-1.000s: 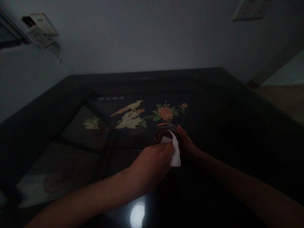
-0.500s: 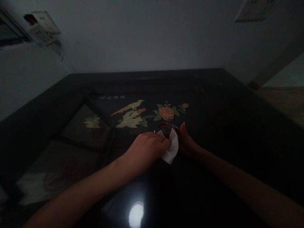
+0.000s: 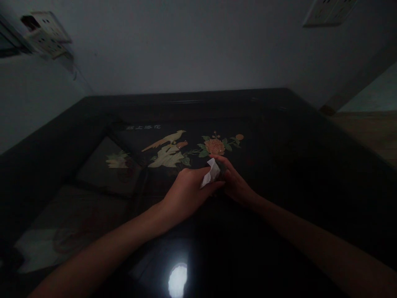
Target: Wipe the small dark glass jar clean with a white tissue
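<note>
Head view: pretty dim shot, looking forward and down over a glossy black counter [image 3: 297, 165] with a plain wall [image 3: 186, 49] behind it.
Left hand [image 3: 186, 190]: came in from the lower left, fingers curled nearly closed, with a crumpled white tissue [image 3: 211, 174] pinched between them and the thumb.
Right hand [image 3: 237, 186]: met it from the other side, fingers bent around a small dark item [image 3: 222, 167], so not much of a gap there.
Dark item spot: tucked between the two hands, right up against the tissue, just nearer than the flower picture. Mostly covered, so I honestly couldn't tell its full shape, or whether it touched the counter or hung a bit above it.
Counter decoration: a yellowish bird [image 3: 167, 140] with a long tail on the left, an orange flower [image 3: 215, 146] with green leaves right of it, plus some white characters [image 3: 143, 128] up and to the left.
Shine: a bright light reflection [image 3: 178, 279] sat near the bottom edge, below the left hand.
Wall stuff: pale sockets [image 3: 46, 35] at upper left, another socket panel [image 3: 330, 12] at upper right.
Far right: a strip of wood-look floor [image 3: 366, 130] showed past the counter.
</note>
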Demonstrator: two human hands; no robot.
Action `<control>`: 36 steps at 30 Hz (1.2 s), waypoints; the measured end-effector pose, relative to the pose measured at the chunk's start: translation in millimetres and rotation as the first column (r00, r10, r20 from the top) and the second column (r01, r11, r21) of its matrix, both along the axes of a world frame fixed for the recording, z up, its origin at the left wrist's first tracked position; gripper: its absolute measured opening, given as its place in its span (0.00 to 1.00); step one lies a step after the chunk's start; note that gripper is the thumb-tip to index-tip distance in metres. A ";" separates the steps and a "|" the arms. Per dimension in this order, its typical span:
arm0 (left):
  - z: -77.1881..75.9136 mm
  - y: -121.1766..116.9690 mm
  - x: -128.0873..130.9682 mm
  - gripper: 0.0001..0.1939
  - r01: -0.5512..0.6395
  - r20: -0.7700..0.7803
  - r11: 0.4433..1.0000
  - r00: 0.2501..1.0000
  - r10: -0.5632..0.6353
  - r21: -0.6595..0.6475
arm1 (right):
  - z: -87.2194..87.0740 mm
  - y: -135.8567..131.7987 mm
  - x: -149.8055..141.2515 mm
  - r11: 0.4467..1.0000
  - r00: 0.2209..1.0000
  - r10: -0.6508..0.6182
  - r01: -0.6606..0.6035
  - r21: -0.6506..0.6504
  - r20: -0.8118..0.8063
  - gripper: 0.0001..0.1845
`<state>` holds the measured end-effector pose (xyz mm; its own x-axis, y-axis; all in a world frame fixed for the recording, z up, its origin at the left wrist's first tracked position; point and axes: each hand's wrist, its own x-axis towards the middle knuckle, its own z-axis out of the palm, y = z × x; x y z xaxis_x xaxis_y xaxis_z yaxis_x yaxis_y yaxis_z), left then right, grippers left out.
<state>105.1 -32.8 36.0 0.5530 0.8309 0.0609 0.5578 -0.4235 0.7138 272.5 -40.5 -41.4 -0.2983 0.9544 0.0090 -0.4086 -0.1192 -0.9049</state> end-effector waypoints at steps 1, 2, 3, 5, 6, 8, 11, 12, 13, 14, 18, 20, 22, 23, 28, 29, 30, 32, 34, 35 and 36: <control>-0.1 -1.8 1.6 0.11 -0.007 0.005 1.000 1.000 0.007 -0.015 | 1.6 -0.6 -0.7 1.000 1.000 -0.020 0.020 0.023 -0.003 0.32; 0.5 -3.7 2.9 0.11 -0.008 0.004 1.000 1.000 0.008 -0.030 | 2.6 -1.0 -1.6 0.999 0.999 -0.035 0.036 0.035 -0.017 0.30; 1.7 -5.7 3.7 0.11 -0.005 0.000 0.999 1.000 0.005 -0.045 | 3.1 -1.3 -2.5 0.998 0.998 -0.049 0.050 0.037 -0.033 0.28; 5.3 -9.9 4.7 0.08 0.017 -0.012 0.998 1.000 -0.018 -0.068 | 3.6 -1.5 -4.3 0.997 0.996 -0.071 0.072 0.018 -0.055 0.28; 7.2 -12.1 4.9 0.07 0.036 -0.022 0.997 0.999 -0.037 -0.073 | 3.8 -1.6 -5.0 0.996 0.995 -0.083 0.083 0.010 -0.059 0.28; 9.4 -16.2 5.0 0.03 0.085 -0.050 0.995 0.995 -0.088 -0.053 | 4.3 -1.5 -5.9 0.995 0.993 -0.103 0.104 0.003 -0.061 0.29; 6.9 -20.3 4.4 0.02 0.191 -0.123 0.980 0.975 -0.184 0.050 | 5.5 -0.2 -6.0 0.993 0.990 -0.121 0.122 -0.002 -0.076 0.28; 5.0 -21.1 3.9 0.03 0.229 -0.154 0.969 0.965 -0.213 0.095 | 5.9 0.5 -5.7 0.993 0.989 -0.119 0.119 -0.009 -0.087 0.28; 3.0 -21.8 3.5 0.05 0.265 -0.187 0.954 0.953 -0.237 0.139 | 6.3 1.3 -5.4 0.993 0.988 -0.115 0.114 -0.016 -0.100 0.28; 1.2 -22.3 3.1 0.06 0.296 -0.222 0.938 0.941 -0.254 0.179 | 6.6 2.1 -4.9 0.994 0.988 -0.108 0.106 -0.025 -0.112 0.27; -0.3 -23.7 2.4 0.09 0.386 -0.355 0.879 0.892 -0.279 0.281 | 8.2 3.1 -3.0 0.995 0.984 -0.083 0.073 -0.067 -0.155 0.27; 1.3 -23.8 2.5 0.10 0.429 -0.405 0.849 0.867 -0.291 0.309 | 9.0 2.6 -2.6 0.995 0.984 -0.052 0.037 -0.090 -0.170 0.28; 2.8 -23.6 2.5 0.09 0.460 -0.458 0.824 0.842 -0.286 0.331 | 9.4 2.1 -2.7 0.993 0.982 -0.027 0.006 -0.114 -0.187 0.28; 3.2 -23.4 2.3 0.09 0.469 -0.486 0.812 0.831 -0.271 0.349 | 9.4 2.1 -2.8 0.992 0.980 -0.021 -0.005 -0.127 -0.196 0.28; 1.5 -22.9 -0.6 0.12 0.465 -0.566 0.722 0.815 -0.124 0.512 | 6.0 4.1 -2.5 0.986 0.978 0.004 -0.038 -0.160 -0.209 0.27; 0.8 -23.2 -1.3 0.13 0.456 -0.570 0.703 0.817 -0.089 0.546 | 5.2 4.6 -2.5 0.986 0.978 0.014 -0.048 -0.159 -0.207 0.28; -0.1 -23.7 -2.0 0.14 0.447 -0.572 0.685 0.818 -0.053 0.575 | 4.5 5.1 -2.6 0.986 0.979 0.025 -0.058 -0.159 -0.204 0.28; -1.8 -25.2 -2.9 0.16 0.442 -0.590 0.658 0.807 0.006 0.611 | 3.8 5.8 -3.1 0.986 0.978 0.038 -0.071 -0.153 -0.207 0.29; -3.4 -27.1 -3.0 0.17 0.450 -0.621 0.644 0.783 0.049 0.619 | 3.5 6.5 -3.6 0.986 0.974 0.044 -0.077 -0.145 -0.220 0.28; -4.2 -28.0 -2.7 0.18 0.455 -0.633 0.640 0.771 0.064 0.619 | 3.3 6.8 -3.8 0.987 0.972 0.045 -0.079 -0.141 -0.229 0.28; -4.8 -28.8 -2.2 0.18 0.459 -0.642 0.639 0.763 0.073 0.618 | 3.1 7.1 -3.9 0.988 0.971 0.046 -0.080 -0.135 -0.236 0.28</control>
<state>102.8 -61.6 31.1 0.8309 0.5245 0.1859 0.5564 -0.7767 -0.2953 268.6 -33.4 -38.4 -0.3639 0.9301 -0.0504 -0.5920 -0.2727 -0.7584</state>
